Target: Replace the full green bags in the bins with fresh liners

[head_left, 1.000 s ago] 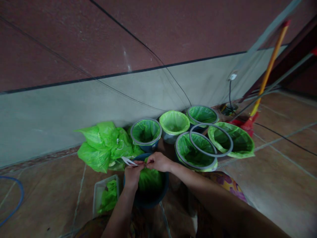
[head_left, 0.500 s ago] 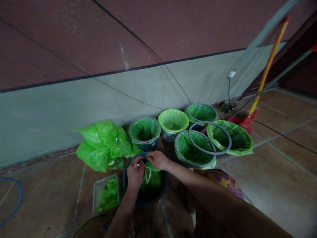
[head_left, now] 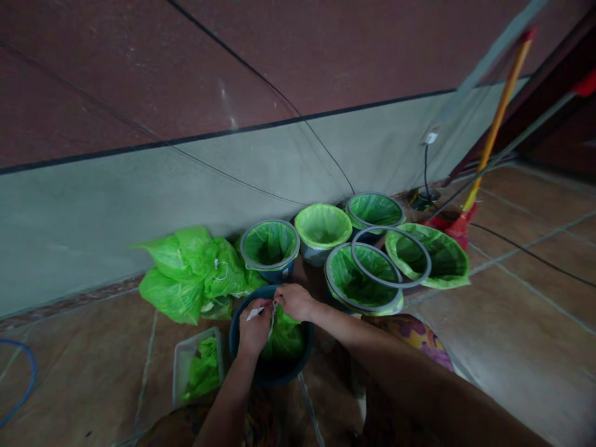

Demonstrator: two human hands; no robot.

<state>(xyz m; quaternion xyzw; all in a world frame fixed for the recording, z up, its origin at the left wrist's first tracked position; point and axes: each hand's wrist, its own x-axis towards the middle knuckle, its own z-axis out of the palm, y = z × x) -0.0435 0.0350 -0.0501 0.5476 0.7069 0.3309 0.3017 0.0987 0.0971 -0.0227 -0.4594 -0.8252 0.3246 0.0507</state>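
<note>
Both hands meet over a dark blue bin [head_left: 234, 347] standing on the floor in front of me. Inside it sits a green plastic bag [head_left: 287, 338], its gathered top drawn up between the hands. My left hand [head_left: 254, 329] is closed on a white drawstring [head_left: 271, 324], with a white end sticking out by the thumb. My right hand [head_left: 294, 302] pinches the string at the bag's neck, fingertips touching those of the left. Exactly how the string runs between the fingers is hidden.
Full tied green bags [head_left: 186, 273] lie to the left, by a clear tub [head_left: 180, 372] of green plastic. Several lined bins [head_left: 270, 245] stand along the wall, a loose grey ring [head_left: 424, 267] across two. Farther right are a red dustpan [head_left: 459, 230] and cables.
The white loop that hung below the hands is pulled in tighter. My right hand has come closer to the left, and the fingers now meet at the bag's neck.
</note>
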